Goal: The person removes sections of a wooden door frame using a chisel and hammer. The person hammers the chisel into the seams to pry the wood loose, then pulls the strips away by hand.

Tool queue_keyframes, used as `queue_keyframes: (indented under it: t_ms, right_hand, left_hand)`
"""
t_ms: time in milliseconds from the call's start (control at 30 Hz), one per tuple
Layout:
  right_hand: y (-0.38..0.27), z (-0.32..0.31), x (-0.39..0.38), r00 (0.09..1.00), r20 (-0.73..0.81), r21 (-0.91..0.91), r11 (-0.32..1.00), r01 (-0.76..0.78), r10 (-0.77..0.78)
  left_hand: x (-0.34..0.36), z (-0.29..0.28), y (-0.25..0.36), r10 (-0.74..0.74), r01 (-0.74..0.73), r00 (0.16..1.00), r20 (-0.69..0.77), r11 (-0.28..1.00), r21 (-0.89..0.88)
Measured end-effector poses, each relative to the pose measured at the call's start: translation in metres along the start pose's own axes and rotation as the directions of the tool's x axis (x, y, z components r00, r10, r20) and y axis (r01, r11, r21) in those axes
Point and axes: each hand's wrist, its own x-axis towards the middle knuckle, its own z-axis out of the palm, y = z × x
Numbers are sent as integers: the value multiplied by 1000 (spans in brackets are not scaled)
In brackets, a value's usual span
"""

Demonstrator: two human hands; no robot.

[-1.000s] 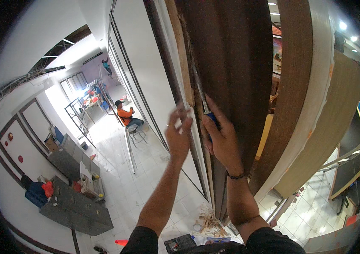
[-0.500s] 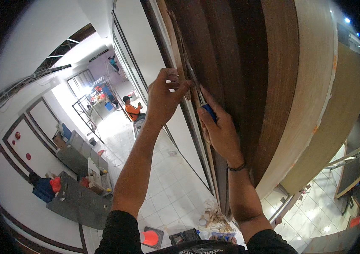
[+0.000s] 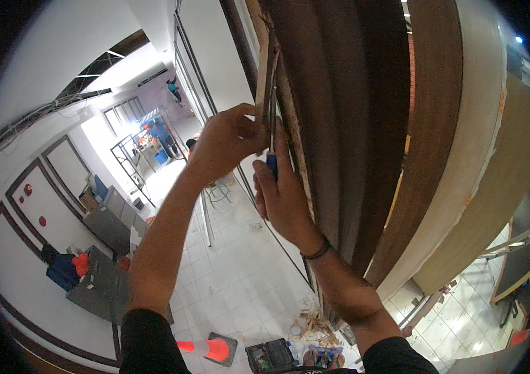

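My left hand [image 3: 227,140] grips the lower end of a narrow wooden strip [image 3: 262,84] that stands out from the splintered door-frame edge [image 3: 297,149]. My right hand [image 3: 280,206] is closed on a blue-handled tool [image 3: 272,164], whose long metal blade points up along the inside of the strip, between it and the dark wood panel [image 3: 358,124]. The tool's tip is too small to make out clearly.
Grey cabinets [image 3: 94,280], a traffic cone [image 3: 218,349], an open toolbox [image 3: 268,355] and wood scraps [image 3: 312,327] are on the tiled floor. Down the corridor are a metal scaffold [image 3: 125,162] and people at work [image 3: 159,134]. A ladder [image 3: 514,240] stands at right.
My left hand has risen and moved left, taking hold of the strip, which now tilts away from the edge. My right hand and tool have moved left with it.
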Motion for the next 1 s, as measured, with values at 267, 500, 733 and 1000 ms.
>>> queue_keyframes:
  t_ms: [267,500,733,1000]
  right_hand:
    - [-1,-10,0,998,19,40,997,67,-68]
    - [-6,-21,-54,984,105,-9,990,-140,140]
    - [5,-32,-106,903,186,-92,922,-376,387]
    - [49,-52,-188,805,142,-118,817,-564,576]
  left_hand:
    - [-22,-56,4,-68,68,998,7,997,30]
    - [-29,-106,33,-104,125,992,-72,890,438]
    - [-8,-122,24,63,-82,997,54,872,483]
    - [22,-61,12,276,-121,954,-115,708,695]
